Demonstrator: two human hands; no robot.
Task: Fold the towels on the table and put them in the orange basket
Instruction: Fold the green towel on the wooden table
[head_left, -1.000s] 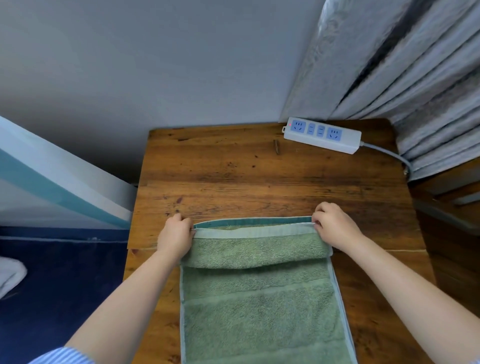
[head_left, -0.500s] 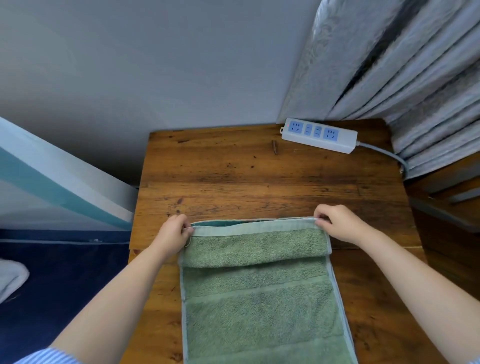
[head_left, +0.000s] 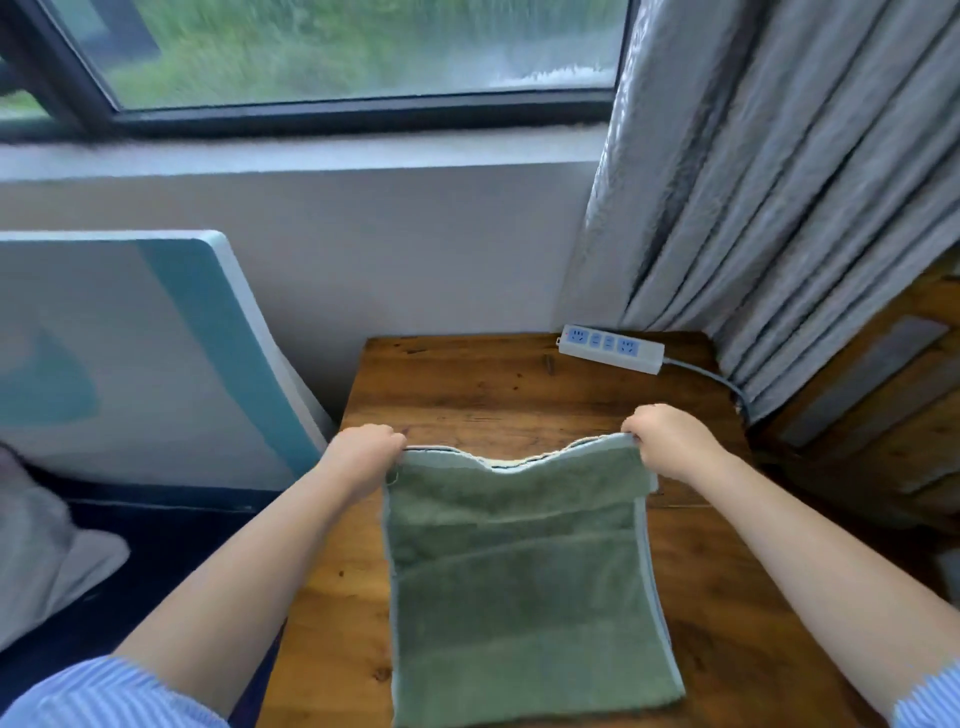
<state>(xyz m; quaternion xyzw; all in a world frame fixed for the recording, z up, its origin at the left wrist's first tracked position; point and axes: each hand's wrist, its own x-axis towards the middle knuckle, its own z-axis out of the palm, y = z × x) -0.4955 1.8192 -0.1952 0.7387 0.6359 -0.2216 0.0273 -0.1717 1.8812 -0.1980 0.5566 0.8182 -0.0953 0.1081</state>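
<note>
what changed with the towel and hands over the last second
Both hands, left hand and right hand, lifted the green towel's far edge off the wooden table; that edge now sags in the middle between them. The camera tilted up, bringing the window into view. Each grip stays on its corner; the power strip has not moved.

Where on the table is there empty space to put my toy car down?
Bare wood lies between the green towel and the power strip at the table's far edge. Narrower strips run along the towel's left and right sides. The middle is taken: the left hand and right hand hold the towel there.
</note>
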